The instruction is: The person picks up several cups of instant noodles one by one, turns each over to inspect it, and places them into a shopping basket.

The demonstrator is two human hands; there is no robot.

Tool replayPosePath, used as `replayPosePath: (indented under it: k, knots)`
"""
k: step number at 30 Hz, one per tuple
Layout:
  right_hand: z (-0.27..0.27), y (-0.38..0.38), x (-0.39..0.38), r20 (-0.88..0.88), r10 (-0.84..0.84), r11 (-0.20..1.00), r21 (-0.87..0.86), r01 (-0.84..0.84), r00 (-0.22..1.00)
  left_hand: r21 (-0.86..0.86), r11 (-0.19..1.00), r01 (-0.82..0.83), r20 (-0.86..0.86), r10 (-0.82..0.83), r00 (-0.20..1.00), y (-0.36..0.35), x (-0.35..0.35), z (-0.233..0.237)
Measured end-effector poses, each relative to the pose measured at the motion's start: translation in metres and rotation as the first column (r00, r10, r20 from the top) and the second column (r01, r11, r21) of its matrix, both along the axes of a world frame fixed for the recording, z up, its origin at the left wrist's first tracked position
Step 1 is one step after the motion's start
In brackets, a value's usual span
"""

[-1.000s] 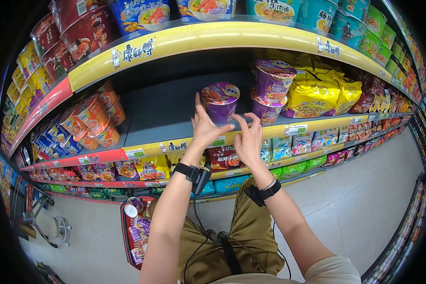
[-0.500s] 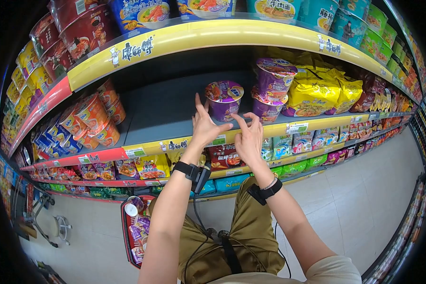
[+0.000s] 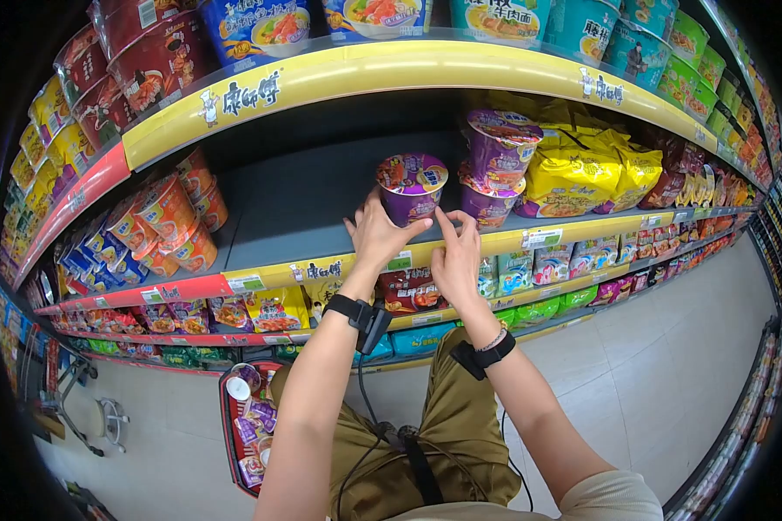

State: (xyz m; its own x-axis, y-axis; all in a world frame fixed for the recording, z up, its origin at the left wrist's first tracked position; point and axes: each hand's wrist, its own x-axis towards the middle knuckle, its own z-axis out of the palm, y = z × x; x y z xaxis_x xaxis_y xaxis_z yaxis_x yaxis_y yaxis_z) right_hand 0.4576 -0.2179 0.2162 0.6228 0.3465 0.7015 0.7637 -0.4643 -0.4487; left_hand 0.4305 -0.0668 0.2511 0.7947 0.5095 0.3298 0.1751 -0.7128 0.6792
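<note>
A purple instant noodle cup (image 3: 411,206) stands upright on the dark middle shelf (image 3: 274,208), near its front edge. My left hand (image 3: 380,239) wraps the cup's lower left side, fingers along the wall and thumb across the front. Close to the cup's lower right is my right hand (image 3: 458,260), its index fingertip at the base and its thumb apart, holding nothing. Just right of them, one purple noodle cup (image 3: 500,156) rests on top of another (image 3: 488,207).
Yellow noodle packs (image 3: 573,178) fill the shelf to the right; orange noodle cups (image 3: 169,213) are stacked at left. A yellow shelf edge (image 3: 391,74) overhangs the hands. A red basket (image 3: 232,434) holding purple packs stands on the floor beside my legs.
My left hand's fingers have come down from beside the rim and closed in on the cup's left side. My right hand has stayed almost in place, near the cup's base.
</note>
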Motion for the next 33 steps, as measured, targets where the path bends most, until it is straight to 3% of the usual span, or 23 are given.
replayPosePath:
  k: [7, 18, 28, 29, 33]
  knots:
    - [-0.015, 0.001, 0.004, 0.094, 0.013, 0.991, 0.128, -0.025, 0.996, 0.016, 0.998, 0.066, -0.047, -0.066, 0.997, 0.001, -0.002, 0.0]
    - [-0.021, -0.002, 0.008, 0.11, 0.148, 0.93, 0.324, -0.177, 0.983, 0.048, 0.998, 0.034, -0.014, -0.033, 0.999, -0.001, -0.002, -0.002]
    - [-0.022, -0.003, 0.01, 0.114, 0.133, 0.945, 0.286, -0.161, 0.984, 0.057, 0.993, 0.104, -0.054, -0.101, 0.993, 0.002, -0.005, -0.002]
    - [-0.024, -0.001, 0.01, 0.095, 0.157, 0.922, 0.343, -0.18, 0.983, 0.057, 0.993, 0.104, -0.054, -0.101, 0.993, 0.001, -0.006, -0.001]
    - [-0.027, 0.001, 0.01, 0.073, 0.169, 0.908, 0.375, -0.185, 0.983, 0.182, 0.979, 0.088, -0.062, -0.078, 0.995, -0.001, -0.006, -0.005]
